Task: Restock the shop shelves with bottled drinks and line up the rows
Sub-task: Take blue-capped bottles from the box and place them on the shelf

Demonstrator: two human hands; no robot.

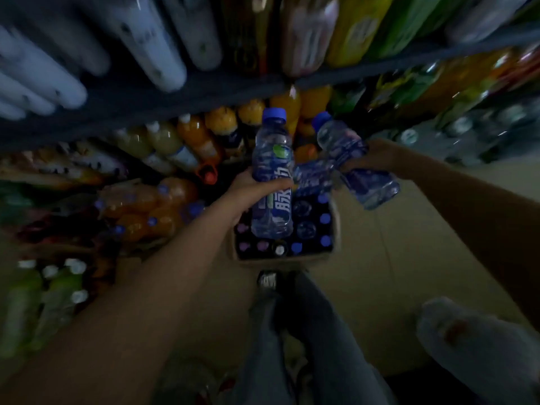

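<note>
A dim shop aisle with a pale floor [380, 258], where an open cardboard box [334, 226] of blue-capped bottles stands before the person's feet. Above it the left hand [251, 188] grips an upright blue-labelled bottle [273, 159], and the right hand [371, 159] curls round a tilted second bottle [339, 138]. Beyond them the shelf [175, 97] holds rows of orange drinks [201, 135].

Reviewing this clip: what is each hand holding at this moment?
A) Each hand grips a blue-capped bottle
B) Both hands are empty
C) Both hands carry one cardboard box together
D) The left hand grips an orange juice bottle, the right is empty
A: the left hand grips an upright blue-capped bottle and the right hand grips a tilted bottle, both above the open box of bottles on the floor.
</note>
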